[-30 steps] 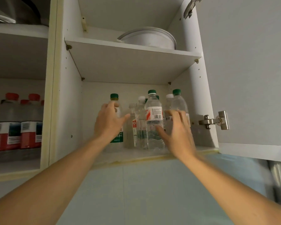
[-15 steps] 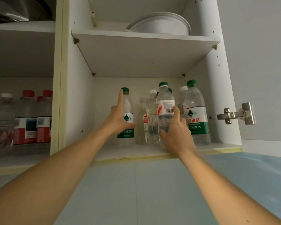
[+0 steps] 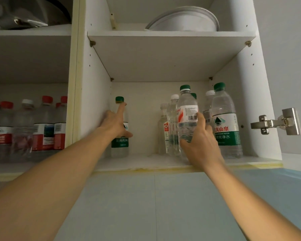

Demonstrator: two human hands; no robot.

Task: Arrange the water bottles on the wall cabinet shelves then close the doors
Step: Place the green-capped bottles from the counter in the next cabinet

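i'm looking up into the open wall cabinet (image 3: 261, 94). my left hand (image 3: 114, 123) is curling round a green-capped bottle (image 3: 120, 145) standing at the left of the lower shelf (image 3: 141, 160), index finger stretched up toward its cap. my right hand (image 3: 201, 141) is gripping a clear bottle with a white label (image 3: 187, 112) at the shelf's front, beside the cluster of bottles (image 3: 170, 129) and a large green-labelled bottle (image 3: 227, 126) on the right.
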